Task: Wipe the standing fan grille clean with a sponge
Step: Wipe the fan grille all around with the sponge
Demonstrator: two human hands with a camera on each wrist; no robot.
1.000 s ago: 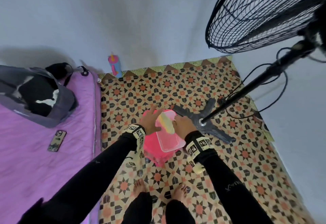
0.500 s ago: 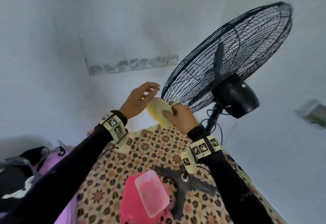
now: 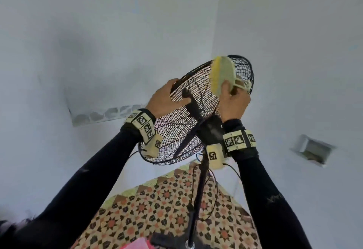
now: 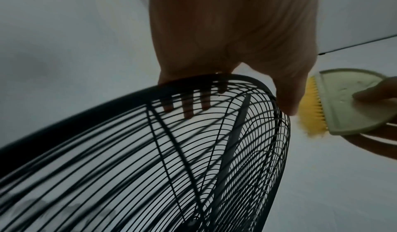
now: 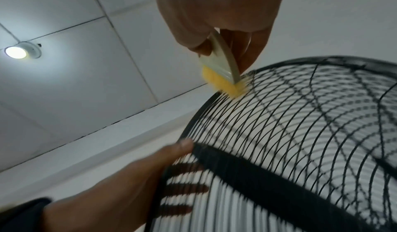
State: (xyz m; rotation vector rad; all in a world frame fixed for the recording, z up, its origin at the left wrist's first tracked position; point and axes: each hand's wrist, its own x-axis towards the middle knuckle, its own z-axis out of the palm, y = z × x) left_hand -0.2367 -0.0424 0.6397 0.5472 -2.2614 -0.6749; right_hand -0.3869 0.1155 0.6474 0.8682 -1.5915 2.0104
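While we steady the black round wire grille of the standing fan (image 3: 182, 131) with our left hand (image 3: 165, 99), our right hand (image 3: 233, 101) holds a pale green half-round scrubber with yellow bristles (image 3: 224, 74) against the grille's upper edge. Our left fingers (image 5: 184, 171) are hooked over the thick black rim, four of them showing through the wires on the far side, with the thumb (image 5: 182, 146) laid along the near side of the rim; that hand is clasped on the grille. Our right fingers (image 5: 251, 48) and thumb pinch the flat green back of the scrubber, and its yellow bristles (image 5: 227, 86) touch the thin wires just past our fingertips, close to where the rim curves over. From the left wrist view the scrubber (image 4: 352, 103) sits just beyond our left thumb, beside the rim. A dark fan blade (image 3: 191, 105) shows through the wires under our left forefinger. Below our wrists sits the black motor housing (image 3: 210, 131), and the thin black pole (image 3: 198, 195) runs down to a patterned floor mat with orange stars (image 3: 149, 215). Black sleeves and marker-printed wristbands (image 3: 238, 140) cover both forearms. Beyond our fingers are pale walls, a tiled ceiling and a round ceiling lamp (image 5: 17, 52).
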